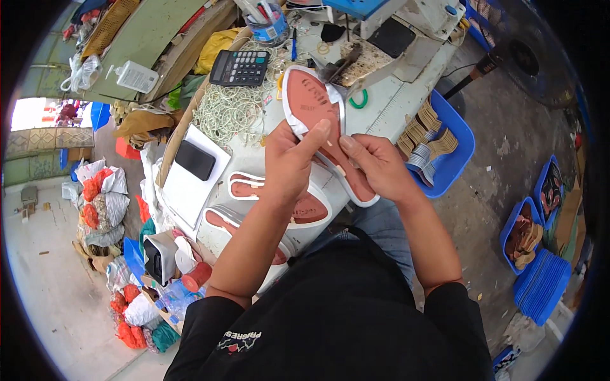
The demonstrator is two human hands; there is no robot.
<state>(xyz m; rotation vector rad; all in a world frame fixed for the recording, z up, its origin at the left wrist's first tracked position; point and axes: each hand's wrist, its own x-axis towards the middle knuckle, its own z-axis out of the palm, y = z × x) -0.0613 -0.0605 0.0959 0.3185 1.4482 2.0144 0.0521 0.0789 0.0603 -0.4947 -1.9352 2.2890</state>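
A shoe insole [311, 95], reddish-brown with a white rim, is held up over the workbench by both my hands. My left hand [293, 159] grips its left edge near the middle, thumb on the reddish face. My right hand [375, 162] pinches the narrower end from the right. The insole's wide, pointed end reaches up beside the dark metal head of a machine [346, 66]; whether they touch, I cannot tell. Below my left forearm lie more insoles of the same kind [309, 209] on the bench, partly covered by the arm.
Tangled pale thread [232, 114], a calculator [240, 68] and a cup of pens [267, 25] sit on the bench. A phone [194, 160] rests on white paper. Right of the bench, a blue basket [462, 143] holds stacked pieces. Filled bags [101, 203] stand on the left floor.
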